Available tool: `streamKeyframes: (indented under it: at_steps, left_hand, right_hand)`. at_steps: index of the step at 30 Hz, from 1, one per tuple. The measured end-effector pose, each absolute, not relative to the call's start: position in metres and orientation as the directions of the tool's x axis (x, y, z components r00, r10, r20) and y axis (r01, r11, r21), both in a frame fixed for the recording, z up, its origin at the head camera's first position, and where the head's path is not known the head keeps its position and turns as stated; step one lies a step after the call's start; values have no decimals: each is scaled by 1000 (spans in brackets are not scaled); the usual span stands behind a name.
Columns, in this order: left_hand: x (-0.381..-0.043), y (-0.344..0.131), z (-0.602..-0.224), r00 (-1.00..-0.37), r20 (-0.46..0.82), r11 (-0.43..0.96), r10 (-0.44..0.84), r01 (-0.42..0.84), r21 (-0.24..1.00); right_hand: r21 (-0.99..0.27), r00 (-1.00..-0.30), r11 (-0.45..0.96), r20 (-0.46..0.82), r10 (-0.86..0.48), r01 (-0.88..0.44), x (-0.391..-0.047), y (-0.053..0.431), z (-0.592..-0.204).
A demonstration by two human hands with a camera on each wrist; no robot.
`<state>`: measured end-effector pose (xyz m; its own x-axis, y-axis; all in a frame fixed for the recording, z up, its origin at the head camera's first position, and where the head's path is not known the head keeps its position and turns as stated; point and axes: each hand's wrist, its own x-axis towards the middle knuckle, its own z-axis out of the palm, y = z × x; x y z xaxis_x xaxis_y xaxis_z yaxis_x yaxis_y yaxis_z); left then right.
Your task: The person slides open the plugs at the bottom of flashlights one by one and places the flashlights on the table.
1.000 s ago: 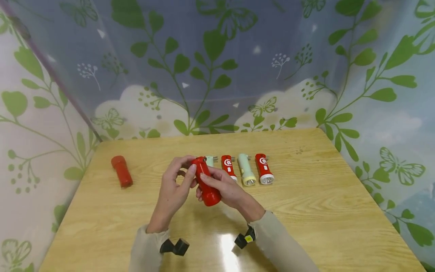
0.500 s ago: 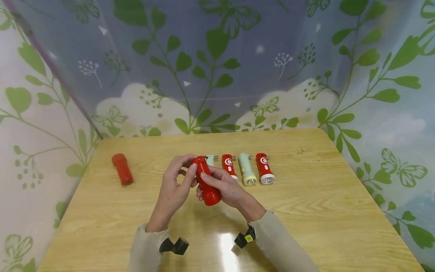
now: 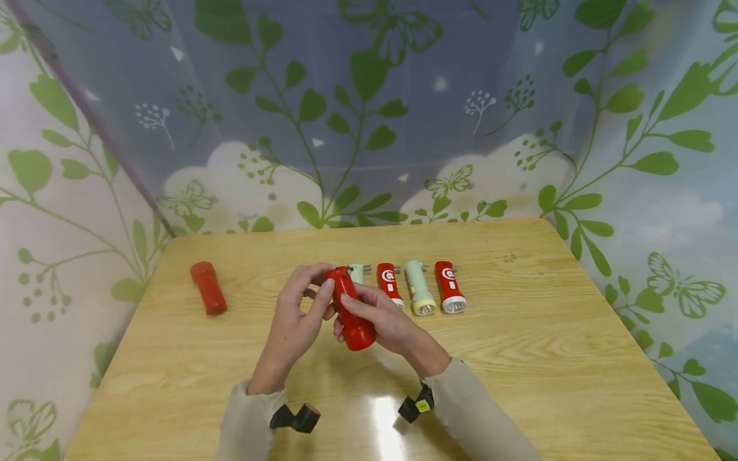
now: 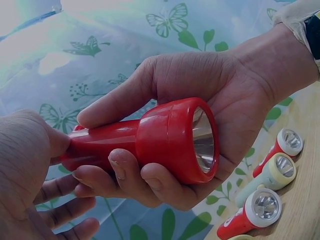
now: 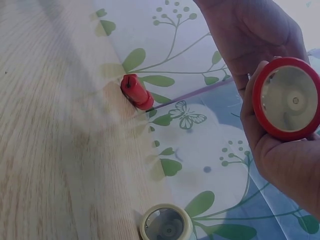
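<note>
A red flashlight [image 3: 353, 323] is held in both hands above the table, its head tilted down toward the person. My right hand [image 3: 386, 318] grips its barrel, thumb on top and fingers curled underneath. My left hand [image 3: 295, 323] pinches the tail end between thumb and finger. A small dark metal bit sticks out at the tail. In the left wrist view the flashlight's wide head [image 4: 170, 140] and reflector face right, near the right palm. The right wrist view looks straight at its round lens [image 5: 290, 100].
A second red flashlight [image 3: 209, 288] lies at the left of the wooden table [image 3: 519, 371]. Behind the hands, several flashlights lie in a row, including a pale green one [image 3: 419, 287] and a red-and-white one [image 3: 449, 286]. A leaf-printed curtain [image 3: 369, 128] stands behind the table.
The head view has shifted very slightly. Both hands keep the same hold on the red flashlight, and the other flashlights stay where they were.
</note>
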<state>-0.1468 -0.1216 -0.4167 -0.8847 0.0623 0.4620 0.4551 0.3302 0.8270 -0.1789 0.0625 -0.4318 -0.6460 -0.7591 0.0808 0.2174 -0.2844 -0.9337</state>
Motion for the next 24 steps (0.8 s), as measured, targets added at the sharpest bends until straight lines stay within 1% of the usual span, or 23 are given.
streamKeyframes:
  at_steps: [4,10,17,20,24]
  left_hand:
    - [-146,-121,-417,-885,462,326,60,455,829]
    - [-145,-119,-415,-894,443,314,63,439,842]
    - [-144,-118,-414,-907,406,302,112,420,856]
    - [-145,-118,-415,-904,406,301,132,427,852]
    - [-146,-119,-415,-899,419,314,130,438,842]
  right_hand:
    - [-934,-647,-269,56,-760,235,-178,63,-432]
    - [-938,-645,-267,64,-762,223,-180,63,-433]
    - [-936,-638,-257,45,-768,243,-178,63,-432]
    - [-941,-649,-247,41,-759,230,-179,62,-431]
    - [-950,-675,-228,26,-737,213,-181,62,-430]
